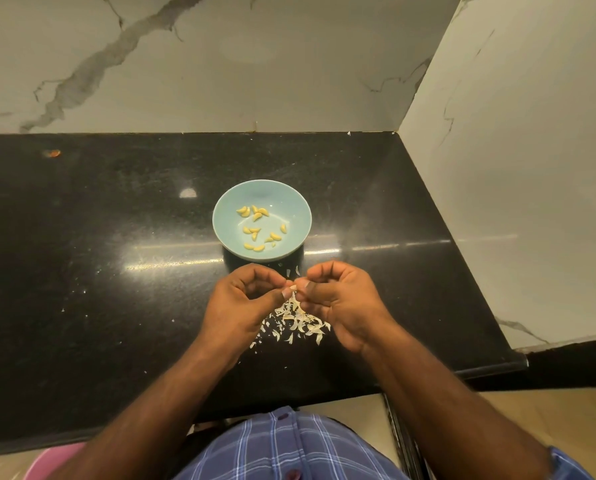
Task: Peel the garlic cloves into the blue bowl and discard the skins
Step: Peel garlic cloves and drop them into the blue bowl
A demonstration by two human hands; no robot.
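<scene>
Both hands, left hand and right hand, pinch one garlic clove above skins on the bench, near the blue bowl.

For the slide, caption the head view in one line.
Both hands, left hand and right hand, pinch a small garlic clove above papery white skins, near the round blue bowl of peeled cloves.

Left hand and right hand together pinching one garlic clove above loose skins on black countertop. Peeled cloves inside blue bowl just beyond.
</scene>
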